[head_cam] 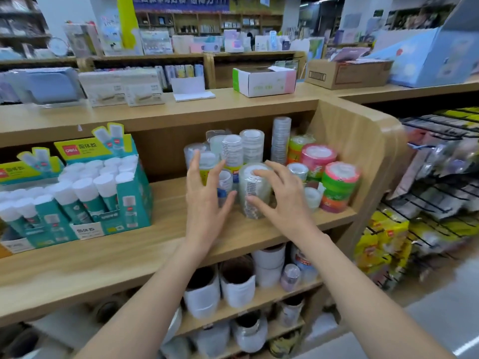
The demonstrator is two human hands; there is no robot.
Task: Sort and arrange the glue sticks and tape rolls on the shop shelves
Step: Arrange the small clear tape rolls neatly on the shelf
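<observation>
Stacks of clear tape rolls point(251, 146) stand on the wooden shelf point(160, 229) at centre. Coloured pink and green tape stacks point(338, 185) stand to their right. A wrapped stack of clear tape point(255, 187) stands at the front. My right hand point(278, 200) is spread around it, with fingertips on its top and side. My left hand point(204, 193) is open beside it, in front of smaller rolls, and holds nothing. Teal display boxes of white-capped glue sticks point(101, 187) sit at the left of the same shelf.
A wooden side panel point(363, 141) closes the shelf on the right. Larger tape rolls point(236, 283) fill the shelves below. A white carton point(264, 81) and a brown box point(347, 72) rest on the top shelf. Hanging packets point(427, 203) on wire racks are at right.
</observation>
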